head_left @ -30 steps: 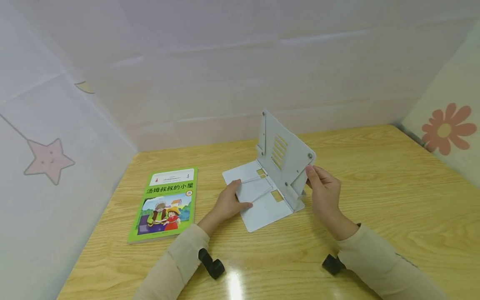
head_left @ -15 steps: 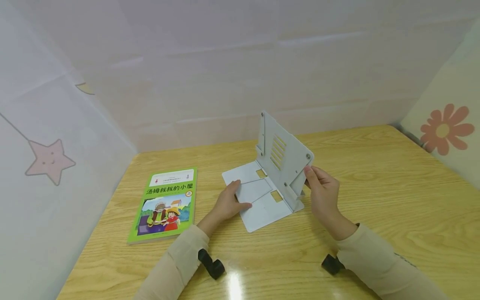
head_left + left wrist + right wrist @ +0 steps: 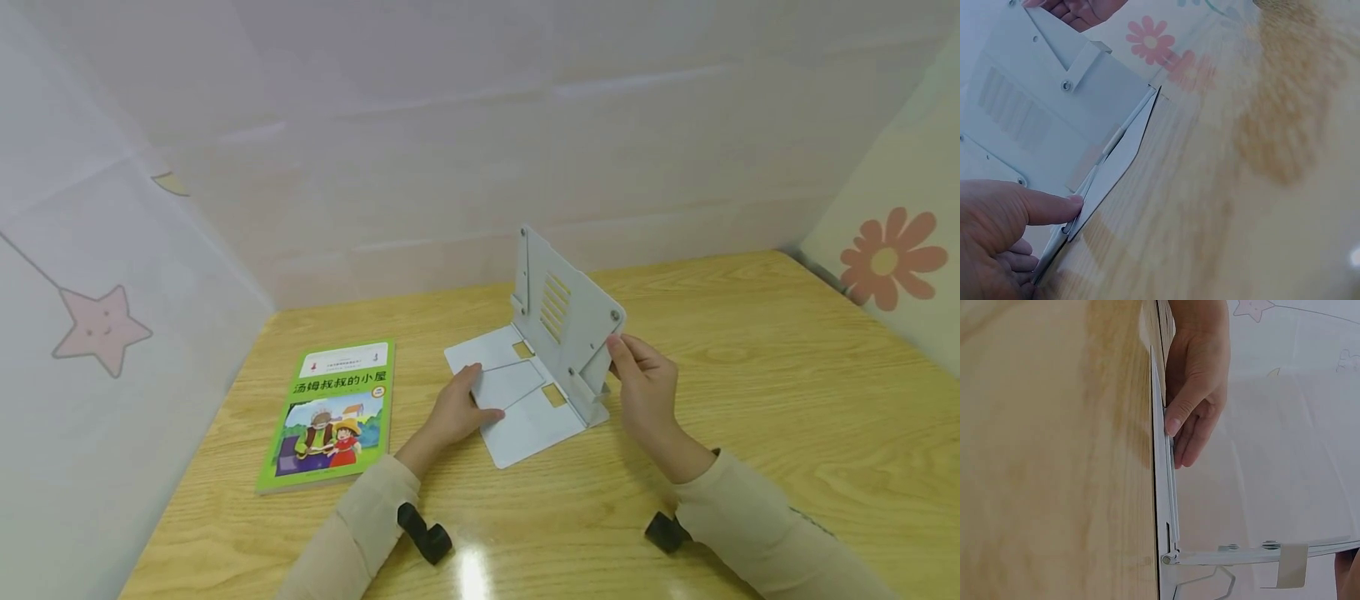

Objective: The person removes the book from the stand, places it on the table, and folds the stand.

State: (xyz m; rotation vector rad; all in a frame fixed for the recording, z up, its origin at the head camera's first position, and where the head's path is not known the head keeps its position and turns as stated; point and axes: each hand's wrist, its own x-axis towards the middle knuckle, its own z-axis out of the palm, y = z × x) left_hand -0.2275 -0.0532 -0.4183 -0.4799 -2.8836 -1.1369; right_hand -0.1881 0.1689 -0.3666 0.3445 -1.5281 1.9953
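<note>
A white book stand lies unfolded on the table, its base flat and its slotted back panel raised. Small metal clips and rivets sit at the panel's sides. My left hand rests on the base's left end, thumb and fingers spread at either side of the trapezoid outline; the left wrist view shows the thumb straight along the edge. At the panel's right edge my right hand pinches the sheet between thumb and fingers. In the right wrist view a bent wire loop shows behind the panel.
A green-bordered picture book lies flat on the wooden table, left of the left hand. White sheets with printed shapes hang behind and at both sides. Each sleeve carries a black wrist mount.
The panel's top right corner and my right hand have shifted slightly left. The trapezoid outline on the base lies flatter than it did. My left hand stays at the base's left end.
</note>
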